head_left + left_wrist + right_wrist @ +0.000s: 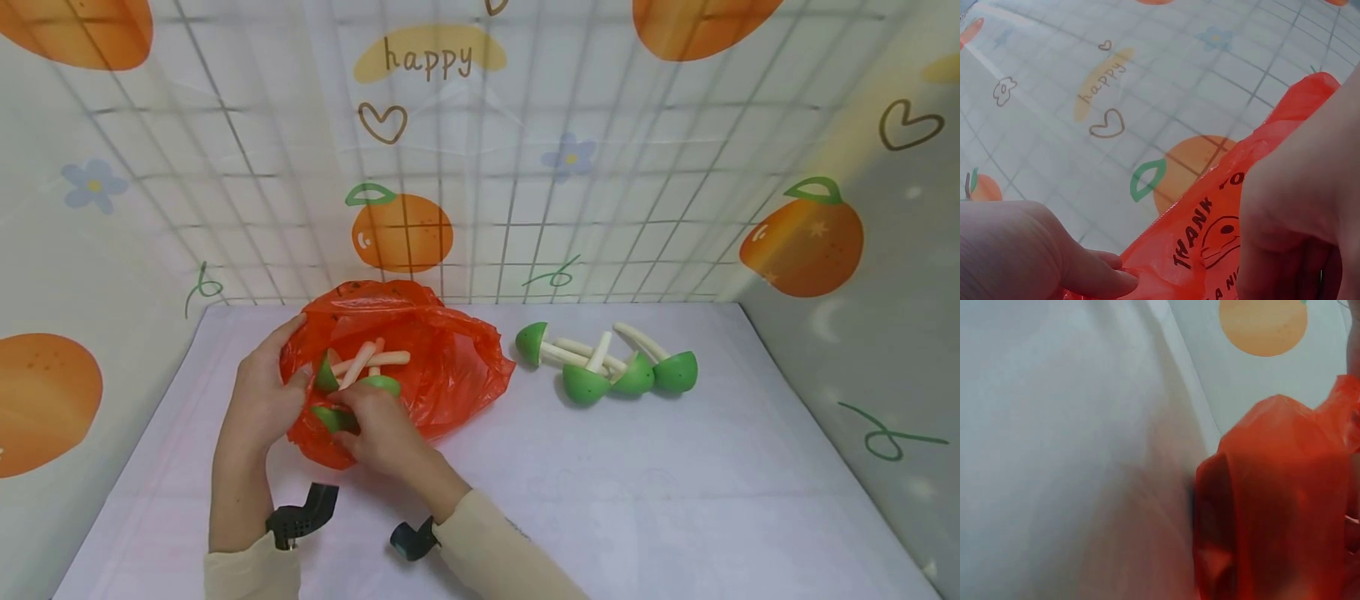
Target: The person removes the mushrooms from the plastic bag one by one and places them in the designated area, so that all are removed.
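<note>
A red plastic bag (457, 367) lies on its side with its mouth facing me. My left hand (262, 392) grips its left rim, the thumb over the inside; in the left wrist view, thumb and fingers pinch the film beside black "THANK YOU" print. My right hand (390, 429) reaches into the mouth and holds a toy mushroom (333, 418) by its green cap. Further toy mushrooms (385, 384) with pale stems lie in the bag around that hand. In the right wrist view the bag (1285, 500) hides most of the right hand.
Several more green-capped toy mushrooms (633, 375) lie clustered on the table to the right of the bag. The white-covered table (637, 500) ends at a back wall hung with a printed curtain (487, 167) over a wire grid. Similar printed walls stand at both sides.
</note>
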A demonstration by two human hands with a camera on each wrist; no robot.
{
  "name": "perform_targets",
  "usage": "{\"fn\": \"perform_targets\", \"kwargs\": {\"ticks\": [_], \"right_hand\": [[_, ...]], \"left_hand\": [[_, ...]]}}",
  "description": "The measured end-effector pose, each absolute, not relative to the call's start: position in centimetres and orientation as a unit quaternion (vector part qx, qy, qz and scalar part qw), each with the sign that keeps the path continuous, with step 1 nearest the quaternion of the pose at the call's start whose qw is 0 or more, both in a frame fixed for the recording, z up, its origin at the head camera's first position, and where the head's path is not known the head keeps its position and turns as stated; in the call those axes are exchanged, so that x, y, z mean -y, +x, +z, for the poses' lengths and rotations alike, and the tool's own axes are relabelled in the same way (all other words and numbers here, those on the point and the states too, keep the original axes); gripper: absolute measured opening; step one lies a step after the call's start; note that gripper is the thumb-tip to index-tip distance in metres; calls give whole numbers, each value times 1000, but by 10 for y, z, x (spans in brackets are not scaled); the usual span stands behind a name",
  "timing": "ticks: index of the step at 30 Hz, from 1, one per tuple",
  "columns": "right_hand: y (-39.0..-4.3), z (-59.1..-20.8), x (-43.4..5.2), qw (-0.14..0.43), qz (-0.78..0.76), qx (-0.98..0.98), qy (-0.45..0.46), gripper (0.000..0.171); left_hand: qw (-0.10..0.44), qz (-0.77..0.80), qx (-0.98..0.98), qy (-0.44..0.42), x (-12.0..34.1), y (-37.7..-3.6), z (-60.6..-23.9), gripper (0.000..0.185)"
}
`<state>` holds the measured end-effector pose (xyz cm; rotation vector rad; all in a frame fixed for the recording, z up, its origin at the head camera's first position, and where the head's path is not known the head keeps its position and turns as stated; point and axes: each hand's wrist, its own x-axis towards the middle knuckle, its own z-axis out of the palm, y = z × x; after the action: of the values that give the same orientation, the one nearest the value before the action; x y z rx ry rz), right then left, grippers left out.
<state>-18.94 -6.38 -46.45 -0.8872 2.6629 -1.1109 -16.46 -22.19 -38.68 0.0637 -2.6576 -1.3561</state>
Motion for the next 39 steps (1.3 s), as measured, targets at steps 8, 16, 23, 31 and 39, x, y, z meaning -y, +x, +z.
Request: {"fn": "perform_targets", "kwargs": {"ticks": [8, 16, 23, 31, 39], "right_hand": [[-184, -466, 73, 39, -334, -898, -282, 40], [-182, -469, 75, 12, -322, -902, -288, 40], [-181, -472, 75, -18, -318, -900, -298, 37], [-181, -477, 73, -31, -328, -890, -314, 36], [-181, -474, 73, -14, -343, -889, -304, 34]], "left_hand": [[65, -459, 886, 26, 222, -164, -386, 73], [75, -453, 888, 21, 222, -166, -388, 71], [69, -455, 887, 20, 222, -165, -388, 73], [63, -451, 890, 23, 221, -165, -386, 73], [66, -453, 889, 21, 221, -165, -386, 73]]}}
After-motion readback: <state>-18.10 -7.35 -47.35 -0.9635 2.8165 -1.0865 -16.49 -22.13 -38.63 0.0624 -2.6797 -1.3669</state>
